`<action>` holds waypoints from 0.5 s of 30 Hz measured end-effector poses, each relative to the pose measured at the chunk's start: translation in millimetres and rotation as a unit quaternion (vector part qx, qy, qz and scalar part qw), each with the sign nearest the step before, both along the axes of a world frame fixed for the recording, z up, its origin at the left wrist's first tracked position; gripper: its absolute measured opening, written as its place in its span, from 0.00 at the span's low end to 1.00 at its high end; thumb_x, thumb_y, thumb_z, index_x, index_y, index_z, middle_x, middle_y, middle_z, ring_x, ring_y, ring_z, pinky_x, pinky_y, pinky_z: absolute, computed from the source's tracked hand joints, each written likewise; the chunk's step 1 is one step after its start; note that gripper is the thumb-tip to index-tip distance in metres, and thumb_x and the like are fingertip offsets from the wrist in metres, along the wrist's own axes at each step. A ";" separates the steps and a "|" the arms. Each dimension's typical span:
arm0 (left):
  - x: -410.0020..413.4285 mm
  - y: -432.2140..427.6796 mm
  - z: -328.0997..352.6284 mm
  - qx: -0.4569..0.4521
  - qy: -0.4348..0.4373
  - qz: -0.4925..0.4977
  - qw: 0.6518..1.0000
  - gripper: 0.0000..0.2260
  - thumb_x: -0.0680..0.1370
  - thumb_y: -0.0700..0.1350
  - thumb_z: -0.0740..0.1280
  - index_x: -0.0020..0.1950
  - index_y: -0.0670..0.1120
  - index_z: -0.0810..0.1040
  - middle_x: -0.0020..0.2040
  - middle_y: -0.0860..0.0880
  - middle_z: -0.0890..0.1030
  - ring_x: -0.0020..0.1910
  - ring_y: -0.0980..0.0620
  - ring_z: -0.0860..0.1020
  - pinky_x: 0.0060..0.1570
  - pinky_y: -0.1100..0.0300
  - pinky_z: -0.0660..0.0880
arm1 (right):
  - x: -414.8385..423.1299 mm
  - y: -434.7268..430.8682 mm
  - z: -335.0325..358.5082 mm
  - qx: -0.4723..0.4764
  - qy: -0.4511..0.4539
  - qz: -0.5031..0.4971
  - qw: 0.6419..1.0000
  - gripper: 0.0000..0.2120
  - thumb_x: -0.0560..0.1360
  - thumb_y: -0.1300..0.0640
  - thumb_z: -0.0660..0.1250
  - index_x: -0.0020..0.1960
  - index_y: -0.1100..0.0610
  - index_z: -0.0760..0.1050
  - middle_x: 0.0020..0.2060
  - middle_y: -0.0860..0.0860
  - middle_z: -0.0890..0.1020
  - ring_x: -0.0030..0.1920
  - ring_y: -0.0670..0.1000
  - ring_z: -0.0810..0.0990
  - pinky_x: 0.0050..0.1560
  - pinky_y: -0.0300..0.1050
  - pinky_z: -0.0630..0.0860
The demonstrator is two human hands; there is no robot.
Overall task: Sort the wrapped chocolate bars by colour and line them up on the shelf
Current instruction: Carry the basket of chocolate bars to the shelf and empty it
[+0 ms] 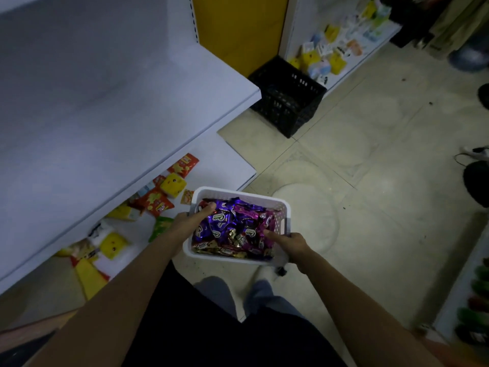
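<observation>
Left hand and right hand grip the basket of chocolate bars — above tiled floor (shelf alongside).

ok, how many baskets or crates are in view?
2. A white basket of chocolate bars, gripped at its sides by the left hand and right hand; a black crate on the floor past the shelf end. Others may be out of view.

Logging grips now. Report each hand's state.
Left hand: grips the white basket by its rim, thumb inside.
Right hand: grips the opposite rim.
</observation>
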State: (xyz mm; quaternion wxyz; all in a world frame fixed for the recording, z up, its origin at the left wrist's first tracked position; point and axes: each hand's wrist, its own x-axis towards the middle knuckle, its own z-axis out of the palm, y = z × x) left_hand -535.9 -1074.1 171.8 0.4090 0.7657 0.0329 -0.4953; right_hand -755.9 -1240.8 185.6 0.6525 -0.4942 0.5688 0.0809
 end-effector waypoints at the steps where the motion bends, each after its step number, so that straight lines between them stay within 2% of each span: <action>1: -0.4 -9.5 7.5 -0.008 -0.009 0.006 1.000 0.50 0.52 0.75 0.74 0.65 0.46 0.76 0.58 0.43 0.81 0.54 0.43 0.81 0.56 0.44 0.77 | 6.0 -12.8 0.7 -0.003 0.005 0.004 1.000 0.19 0.68 0.49 0.75 0.51 0.60 0.76 0.51 0.58 0.81 0.46 0.54 0.80 0.44 0.43 0.78; 3: -1.3 -25.1 19.8 -0.034 -0.049 0.022 0.998 0.51 0.52 0.75 0.74 0.66 0.47 0.75 0.59 0.44 0.81 0.56 0.43 0.80 0.58 0.44 0.76 | 19.5 -33.3 2.9 -0.005 0.009 0.013 1.000 0.18 0.68 0.49 0.75 0.48 0.60 0.75 0.50 0.59 0.81 0.48 0.56 0.80 0.47 0.46 0.78; 4: -0.6 -32.3 28.1 -0.046 -0.071 0.026 0.996 0.50 0.52 0.75 0.74 0.66 0.47 0.74 0.59 0.44 0.81 0.57 0.43 0.79 0.59 0.44 0.76 | 27.8 -42.4 5.2 -0.005 0.006 0.021 1.000 0.17 0.69 0.49 0.75 0.45 0.60 0.75 0.49 0.59 0.80 0.47 0.56 0.80 0.45 0.46 0.78; 7: 16.5 -51.7 53.0 -0.068 -0.134 0.027 0.988 0.44 0.54 0.76 0.71 0.55 0.44 0.80 0.50 0.42 0.84 0.50 0.42 0.82 0.55 0.41 0.77 | 56.3 -70.7 12.9 -0.035 0.008 0.066 0.997 0.16 0.70 0.46 0.73 0.41 0.59 0.75 0.46 0.58 0.80 0.42 0.53 0.79 0.37 0.42 0.76; 9: 36.1 -63.1 66.7 -0.075 -0.172 0.030 0.982 0.41 0.54 0.76 0.70 0.50 0.43 0.81 0.46 0.41 0.84 0.47 0.42 0.83 0.53 0.41 0.78 | 81.5 -89.5 18.9 -0.086 -0.004 0.087 0.993 0.17 0.70 0.43 0.72 0.40 0.58 0.76 0.45 0.59 0.81 0.42 0.54 0.79 0.42 0.47 0.78; 11: 58.7 -72.0 75.4 -0.084 -0.191 0.028 0.978 0.38 0.55 0.74 0.71 0.50 0.46 0.82 0.45 0.45 0.85 0.46 0.45 0.83 0.53 0.42 0.78 | 110.9 -105.3 25.9 -0.147 -0.018 0.094 0.985 0.18 0.70 0.41 0.70 0.39 0.57 0.77 0.44 0.59 0.82 0.44 0.57 0.81 0.49 0.53 0.79; 15: 111.0 -83.3 85.1 -0.101 -0.189 0.028 0.976 0.39 0.57 0.74 0.72 0.53 0.45 0.81 0.46 0.46 0.85 0.45 0.47 0.84 0.51 0.44 0.80 | 181.4 -130.2 42.7 -0.237 -0.047 0.096 0.966 0.22 0.73 0.40 0.66 0.45 0.60 0.77 0.41 0.56 0.81 0.44 0.58 0.80 0.50 0.55 0.77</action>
